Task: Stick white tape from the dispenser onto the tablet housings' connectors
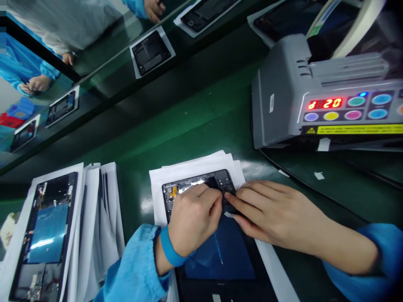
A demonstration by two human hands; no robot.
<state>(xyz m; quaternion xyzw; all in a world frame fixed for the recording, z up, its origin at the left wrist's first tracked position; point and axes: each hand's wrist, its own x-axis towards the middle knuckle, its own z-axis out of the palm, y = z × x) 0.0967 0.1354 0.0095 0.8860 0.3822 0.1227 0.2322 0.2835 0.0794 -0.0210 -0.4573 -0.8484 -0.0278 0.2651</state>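
Note:
An opened tablet (pixel 220 260) with a dark blue panel lies in front of me, its circuitry showing at the far end. My left hand (pixel 195 214), with a blue band at the wrist, is closed in a pinch over the upper part of the tablet; its fingertips hide whatever they grip. Close beside it, my right hand (pixel 267 209) rests with fingers stretched out and index fingertip on the tablet's right side. Its thumb sits apart from the index finger, by a small white strip (pixel 229 214). White sheets (pixel 195 162) lie under the tablet.
A grey tape dispenser (pixel 280 96) with a lit display stands at right, its black cable (pixel 315 188) trailing across the green bench. Another opened tablet (pixel 50 230) lies on stacked white sheets at left. Several units line the raised ledge; co-workers' hands (pixel 39 83) show beyond.

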